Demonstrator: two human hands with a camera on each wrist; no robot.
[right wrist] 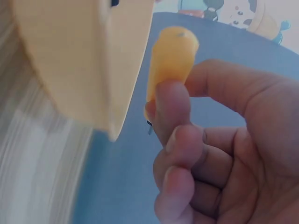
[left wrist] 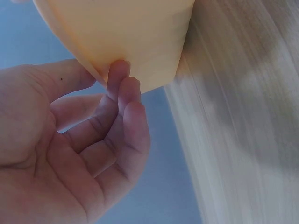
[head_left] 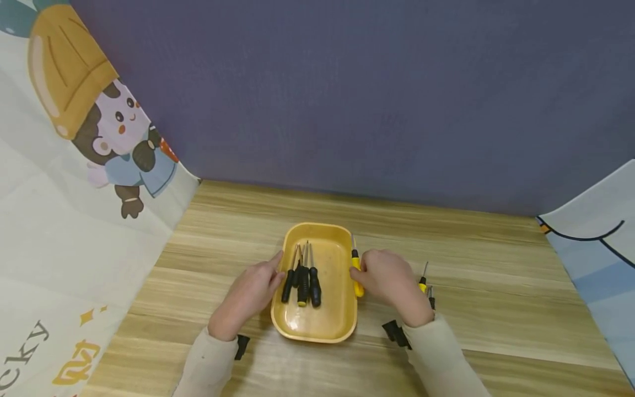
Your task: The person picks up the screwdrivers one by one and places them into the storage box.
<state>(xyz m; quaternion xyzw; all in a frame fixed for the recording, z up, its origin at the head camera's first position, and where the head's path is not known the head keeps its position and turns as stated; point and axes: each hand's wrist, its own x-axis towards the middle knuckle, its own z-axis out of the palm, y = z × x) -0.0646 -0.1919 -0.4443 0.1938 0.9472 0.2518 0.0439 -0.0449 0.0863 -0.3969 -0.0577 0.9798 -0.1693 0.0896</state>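
While the left hand (head_left: 252,289) pinches the rim of a yellow, rounded-rectangular plastic tray (head_left: 334,311) on the wood-grain surface (head_left: 496,303), the right hand (head_left: 389,278) has its grip around a yellow-and-black screwdriver (head_left: 359,290) beside the opposite rim. Black-handled screwdrivers (head_left: 302,286) lie inside.

Both forearms (head_left: 446,355) reach forward over the desk (head_left: 501,298), angled in toward each other, cream sleeves (head_left: 208,358) stopping above bare wrists (head_left: 225,325). The left hand (head_left: 252,286) grips, three fingers (left wrist: 135,123) bent and bunched close. The right hand (head_left: 389,273) pinches between thumb and forefinger, its lower fingers curled toward the palm. Both hands sit roughly level, short of the desk's far edge.
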